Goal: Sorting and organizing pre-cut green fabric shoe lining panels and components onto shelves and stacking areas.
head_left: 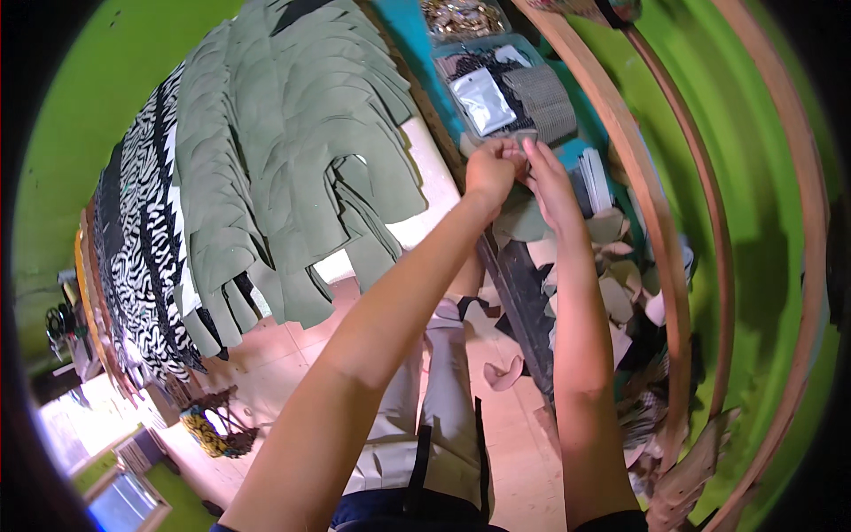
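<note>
Both my hands meet at the edge of the teal surface, just in front of an open bin. My left hand (492, 175) is closed in a pinch. Beside it, my right hand (551, 188) has its fingers pointing up and pressed together, close against the left fingertips. Whatever lies between them is small and mostly hidden; a bit of greyish material shows at the fingertips. In the bin (449, 86) just beyond lie a silver-white pouch (483, 100), dark cords or chains and a grey textured strip (542, 100).
Overlapping grey-green cut pieces (284, 115) cover the table at left, beside zebra-patterned material (142, 208). Another bin (463, 18) holds shiny gold-coloured parts. Beige and dark scraps (616, 301) pile up at right, below curved wooden rails (651, 168). One scrap (503, 373) lies on the tiled floor.
</note>
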Tool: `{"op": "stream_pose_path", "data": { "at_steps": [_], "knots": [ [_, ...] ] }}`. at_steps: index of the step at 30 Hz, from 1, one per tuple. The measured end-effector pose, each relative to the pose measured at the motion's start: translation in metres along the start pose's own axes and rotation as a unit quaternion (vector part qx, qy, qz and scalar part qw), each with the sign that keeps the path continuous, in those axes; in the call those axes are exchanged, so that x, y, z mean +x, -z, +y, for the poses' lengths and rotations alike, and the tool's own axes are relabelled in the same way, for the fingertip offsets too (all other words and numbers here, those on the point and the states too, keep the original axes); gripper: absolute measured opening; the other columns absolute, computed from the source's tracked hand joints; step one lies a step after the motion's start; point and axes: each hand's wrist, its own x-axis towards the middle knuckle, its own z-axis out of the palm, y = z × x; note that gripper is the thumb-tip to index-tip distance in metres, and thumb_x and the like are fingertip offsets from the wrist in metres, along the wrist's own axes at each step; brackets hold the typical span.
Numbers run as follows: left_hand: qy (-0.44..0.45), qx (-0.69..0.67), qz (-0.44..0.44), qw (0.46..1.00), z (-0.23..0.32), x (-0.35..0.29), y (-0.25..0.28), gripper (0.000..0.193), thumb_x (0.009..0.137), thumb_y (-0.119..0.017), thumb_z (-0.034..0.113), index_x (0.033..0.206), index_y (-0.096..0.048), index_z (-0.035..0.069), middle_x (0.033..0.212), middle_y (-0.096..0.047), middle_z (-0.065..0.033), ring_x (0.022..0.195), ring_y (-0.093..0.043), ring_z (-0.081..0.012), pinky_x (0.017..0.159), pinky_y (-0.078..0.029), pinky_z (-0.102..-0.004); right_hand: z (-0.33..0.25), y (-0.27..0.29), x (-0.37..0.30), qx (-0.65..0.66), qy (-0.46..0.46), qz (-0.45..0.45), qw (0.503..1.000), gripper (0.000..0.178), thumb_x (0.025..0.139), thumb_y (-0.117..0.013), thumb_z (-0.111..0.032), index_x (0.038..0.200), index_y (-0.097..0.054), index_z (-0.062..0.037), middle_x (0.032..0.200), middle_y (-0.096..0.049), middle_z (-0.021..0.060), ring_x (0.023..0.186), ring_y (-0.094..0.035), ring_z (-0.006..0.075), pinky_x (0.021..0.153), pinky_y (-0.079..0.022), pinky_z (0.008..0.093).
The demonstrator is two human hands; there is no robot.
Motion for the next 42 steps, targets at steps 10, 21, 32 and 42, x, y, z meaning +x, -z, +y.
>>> {"op": "stream_pose_path", "data": {
  "at_steps": [10,21,32,42],
  "knots": [
    [0.058,0.034,-0.113,0.991,0.008,-0.002,-0.011,0.015,0.082,-0.058,0.004,0.097,-0.058,0.001,0.083,-0.061,-0.0044,0.071,-0.058,-0.0106,0.057,-0.044,-0.0202,0.014,0.019,-0.020,0.079,0.008,-0.004,0.997,0.032,0.092,-0.045,-0.035,0.105,-0.053,-0.0073,0.097,-0.057,0.0037,0.086,-0.053,0.0102,0.077,-0.041,0.0267],
    [-0.065,0.307,-0.118,0.942,-0.003,0.006,-0.011,0.031,0.079,-0.064,0.016,0.104,-0.054,-0.001,0.090,-0.058,-0.0054,0.073,-0.055,-0.0090,0.061,-0.045,-0.0226,0.015,0.015,-0.030,0.113,-0.015,0.038,0.993,0.049,0.094,-0.031,-0.045,0.120,-0.044,-0.0056,0.125,-0.045,0.0074,0.112,-0.043,0.0150,0.092,-0.035,0.0344],
    [-0.200,0.409,-0.086,0.886,0.001,0.005,-0.006,0.029,0.081,-0.061,0.022,0.100,-0.057,0.000,0.090,-0.062,-0.0112,0.078,-0.062,-0.0187,0.068,-0.049,-0.0289,0.023,0.007,-0.022,0.102,0.014,0.028,0.994,0.056,0.092,-0.026,-0.052,0.121,-0.041,-0.0072,0.121,-0.045,0.0042,0.113,-0.039,0.0128,0.094,-0.030,0.0343],
    [-0.144,0.296,-0.106,0.938,0.014,0.002,-0.009,0.028,0.084,-0.059,0.023,0.098,-0.057,-0.002,0.089,-0.060,-0.0079,0.077,-0.060,-0.0130,0.070,-0.049,-0.0254,0.022,-0.002,-0.020,0.070,0.099,0.118,0.986,0.035,0.092,-0.038,-0.028,0.105,-0.056,-0.0020,0.104,-0.056,0.0057,0.093,-0.053,0.0158,0.083,-0.040,0.0303]
  ]
}}
